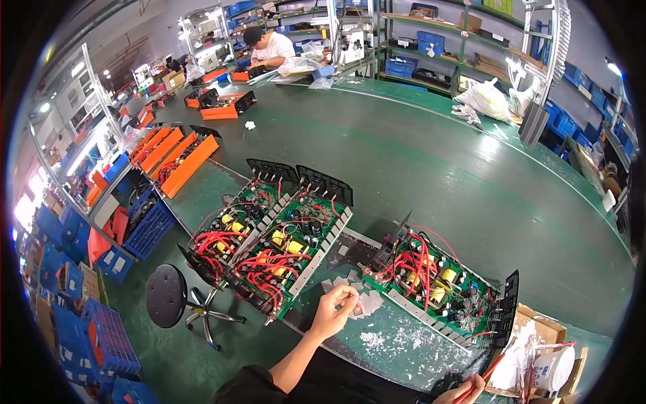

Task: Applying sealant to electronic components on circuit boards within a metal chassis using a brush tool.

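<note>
Pressed the left hand together at the fingertips above thin grey pieces on the near desk; could not tell whether pinching one. Closed the right hand around a red stick at near right, beside a cardboard box. Had wired circuit boards left and right of these pieces.

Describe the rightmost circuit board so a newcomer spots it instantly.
On the near edge of the big green workbench, look right of the left hand and grey pads. The circuit board there carries red wires and yellow components. Unlike the two boards side by side farther left, it sits alone, its slotted black panel at its right end.
</note>
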Tool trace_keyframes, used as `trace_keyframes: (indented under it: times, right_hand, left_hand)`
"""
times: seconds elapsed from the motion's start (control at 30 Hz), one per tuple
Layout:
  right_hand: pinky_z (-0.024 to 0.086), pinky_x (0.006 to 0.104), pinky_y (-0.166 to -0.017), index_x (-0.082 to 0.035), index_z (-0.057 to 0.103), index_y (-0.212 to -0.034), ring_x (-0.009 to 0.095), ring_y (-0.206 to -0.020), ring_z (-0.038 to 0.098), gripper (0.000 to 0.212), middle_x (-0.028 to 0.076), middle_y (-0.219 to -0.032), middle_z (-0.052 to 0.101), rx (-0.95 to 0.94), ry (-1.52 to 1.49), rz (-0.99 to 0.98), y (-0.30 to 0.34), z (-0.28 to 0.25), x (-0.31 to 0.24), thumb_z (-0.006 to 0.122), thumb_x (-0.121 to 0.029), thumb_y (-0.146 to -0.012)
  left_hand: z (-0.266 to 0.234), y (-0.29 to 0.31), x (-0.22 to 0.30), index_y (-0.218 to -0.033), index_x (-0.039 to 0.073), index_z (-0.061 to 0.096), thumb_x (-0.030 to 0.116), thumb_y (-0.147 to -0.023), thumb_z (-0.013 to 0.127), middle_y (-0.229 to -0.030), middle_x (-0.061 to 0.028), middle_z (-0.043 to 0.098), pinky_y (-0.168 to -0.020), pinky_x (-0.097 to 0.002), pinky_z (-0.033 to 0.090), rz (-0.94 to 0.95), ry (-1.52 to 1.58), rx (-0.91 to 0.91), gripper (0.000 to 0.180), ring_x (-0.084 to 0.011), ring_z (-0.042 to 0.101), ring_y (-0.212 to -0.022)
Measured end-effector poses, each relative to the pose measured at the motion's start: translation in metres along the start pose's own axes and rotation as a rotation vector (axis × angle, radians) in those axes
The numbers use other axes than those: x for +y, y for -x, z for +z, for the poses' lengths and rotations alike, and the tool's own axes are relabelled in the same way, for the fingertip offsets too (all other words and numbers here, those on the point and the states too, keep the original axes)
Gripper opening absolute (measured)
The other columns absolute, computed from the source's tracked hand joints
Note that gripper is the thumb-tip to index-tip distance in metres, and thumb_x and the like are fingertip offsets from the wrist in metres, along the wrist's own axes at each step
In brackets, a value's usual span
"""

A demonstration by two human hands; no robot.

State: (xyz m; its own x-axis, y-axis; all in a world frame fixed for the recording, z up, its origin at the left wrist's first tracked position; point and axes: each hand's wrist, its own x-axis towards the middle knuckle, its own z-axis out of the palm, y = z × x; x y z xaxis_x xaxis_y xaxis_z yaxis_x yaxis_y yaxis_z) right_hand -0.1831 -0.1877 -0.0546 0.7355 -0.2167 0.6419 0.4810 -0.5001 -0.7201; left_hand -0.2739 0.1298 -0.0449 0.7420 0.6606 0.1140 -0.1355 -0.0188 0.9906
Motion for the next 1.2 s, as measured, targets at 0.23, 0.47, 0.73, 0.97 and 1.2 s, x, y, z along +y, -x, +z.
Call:
trace_keyframes:
  times: [0.23, 0.47, 0.73, 0.97, 1.2]
  right_hand:
    - [0.043, 0.0329, -0.065, 0.001, 0.058, -0.094, 0.020, -0.069, 0.049, 0.040, 0.011, -0.080, 0.056, -0.008, -0.023, -0.006, -0.003, 0.001, -0.007, 0.045, -0.037, -0.097]
    - [0.043, 0.0325, -0.063, 0.002, 0.058, -0.093, 0.020, -0.067, 0.049, 0.039, 0.011, -0.078, 0.056, -0.004, -0.085, -0.055, 0.000, 0.000, 0.003, 0.048, -0.035, -0.095]
    - [0.044, 0.0320, -0.062, 0.003, 0.059, -0.091, 0.020, -0.066, 0.051, 0.030, 0.011, -0.075, 0.056, 0.011, -0.039, -0.013, -0.005, 0.003, -0.013, 0.048, -0.025, -0.094]
    - [0.044, 0.0313, -0.062, 0.002, 0.059, -0.092, 0.019, -0.065, 0.051, 0.028, 0.010, -0.074, 0.056, 0.009, -0.019, 0.010, -0.006, 0.003, -0.012, 0.048, -0.023, -0.094]
    - [0.044, 0.0312, -0.065, 0.002, 0.059, -0.094, 0.019, -0.070, 0.051, 0.028, 0.011, -0.079, 0.057, -0.009, 0.010, 0.060, -0.003, 0.001, -0.013, 0.047, -0.024, -0.094]
  left_hand:
    - [-0.001, 0.000, -0.003, -0.096, 0.001, 0.053, 0.012, -0.094, 0.055, -0.081, -0.0069, 0.064, -0.070, -0.0253, 0.047, 0.021, -0.016, 0.000, 0.011, -0.0114, 0.061, -0.075]
    - [-0.001, -0.001, -0.005, -0.096, 0.001, 0.054, 0.011, -0.094, 0.056, -0.081, -0.0069, 0.064, -0.070, -0.0253, 0.047, 0.033, -0.010, 0.001, 0.010, -0.0116, 0.062, -0.076]
    - [0.000, 0.000, -0.002, -0.096, 0.001, 0.054, 0.010, -0.094, 0.055, -0.081, -0.0069, 0.064, -0.069, -0.0241, 0.047, 0.033, -0.007, 0.003, 0.009, -0.0107, 0.062, -0.076]
    - [-0.001, 0.000, -0.002, -0.096, 0.001, 0.054, 0.009, -0.094, 0.055, -0.081, -0.0068, 0.064, -0.068, -0.0238, 0.047, 0.018, -0.007, 0.004, 0.009, -0.0104, 0.061, -0.076]
    - [-0.001, 0.000, -0.003, -0.097, 0.001, 0.055, 0.008, -0.093, 0.055, -0.081, -0.0064, 0.064, -0.068, -0.0237, 0.047, 0.012, -0.009, 0.014, 0.008, -0.0102, 0.061, -0.076]
